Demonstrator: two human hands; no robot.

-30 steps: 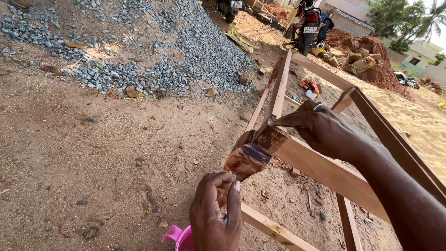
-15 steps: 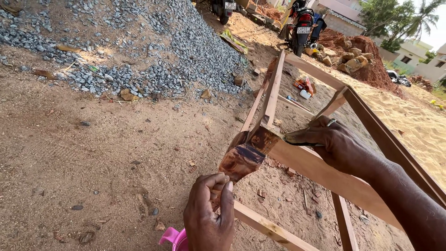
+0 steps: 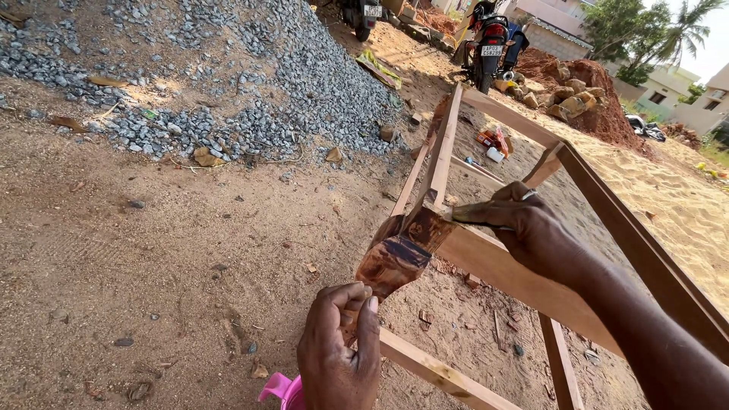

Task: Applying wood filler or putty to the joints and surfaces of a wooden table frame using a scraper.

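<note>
At 6 o'clock the left hand (image 3: 338,357) pinches the low end of a wet brown post (image 3: 395,254), its long axis rising toward 1 o'clock. Beyond, the right hand (image 3: 531,228) clasps a brush (image 3: 474,214) pointing to 9 o'clock, touching the wooden frame (image 3: 607,220).

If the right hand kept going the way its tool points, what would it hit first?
Probably the stained corner joint of the wooden frame: the right hand aims its flat tool leftward, tip at or nearly touching it.

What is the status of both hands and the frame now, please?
Left hand fingers grip the frame leg. Right hand holds a brush on the wet-stained corner of the wooden frame. Nothing blocking.
</note>
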